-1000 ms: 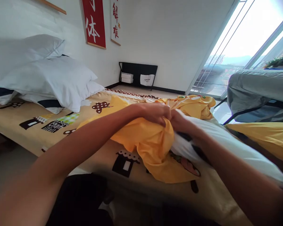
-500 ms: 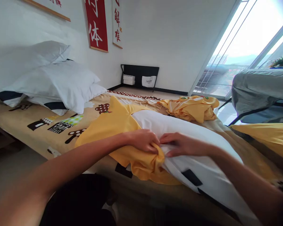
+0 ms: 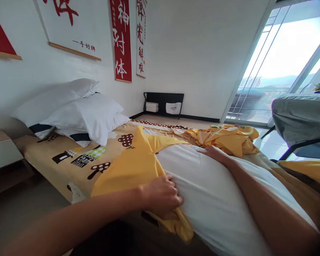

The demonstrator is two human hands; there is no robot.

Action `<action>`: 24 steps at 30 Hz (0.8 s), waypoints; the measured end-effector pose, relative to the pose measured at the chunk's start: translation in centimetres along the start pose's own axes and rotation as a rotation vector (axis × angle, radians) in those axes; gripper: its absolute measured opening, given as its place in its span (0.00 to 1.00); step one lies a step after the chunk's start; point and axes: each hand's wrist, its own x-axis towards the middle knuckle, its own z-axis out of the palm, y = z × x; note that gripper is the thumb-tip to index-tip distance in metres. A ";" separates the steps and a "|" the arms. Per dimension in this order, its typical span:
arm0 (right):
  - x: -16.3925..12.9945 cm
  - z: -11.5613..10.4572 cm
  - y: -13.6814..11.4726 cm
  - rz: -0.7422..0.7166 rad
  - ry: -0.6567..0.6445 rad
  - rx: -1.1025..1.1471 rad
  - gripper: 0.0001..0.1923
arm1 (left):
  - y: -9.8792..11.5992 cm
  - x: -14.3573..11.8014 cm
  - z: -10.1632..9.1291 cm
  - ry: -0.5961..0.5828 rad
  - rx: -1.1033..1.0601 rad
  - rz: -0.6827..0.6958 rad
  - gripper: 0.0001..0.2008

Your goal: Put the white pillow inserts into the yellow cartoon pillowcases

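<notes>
A yellow pillowcase (image 3: 125, 167) lies on the bed, drawn over the left end of a plump white pillow (image 3: 200, 188). My left hand (image 3: 162, 195) is closed on the near edge of the pillowcase opening, where the fabric bunches below the fingers. On the pillow's far side, close to the far corner of the opening, rests my right hand (image 3: 214, 153) with its fingers stretched out flat. The right part of the pillow is bare, partly behind my right forearm. The pillow end inside the case is hidden.
White pillows (image 3: 82, 113) are piled at the bed's head on the patterned sheet (image 3: 77, 156). Crumpled yellow cloth (image 3: 226, 137) lies beyond my right hand. A nightstand (image 3: 4, 151) stands at left, a grey-covered chair (image 3: 301, 119) at right. A black rack (image 3: 161, 101) leans by the wall.
My right hand has left the near edge beside my left hand and moved to the pillow's far side. My left hand still grips the pillowcase, now lower in view. The camera has tilted up.
</notes>
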 end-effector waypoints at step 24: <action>-10.0 -5.0 -9.3 -0.438 0.619 -0.810 0.16 | -4.7 2.9 -4.3 0.510 0.091 -0.502 0.15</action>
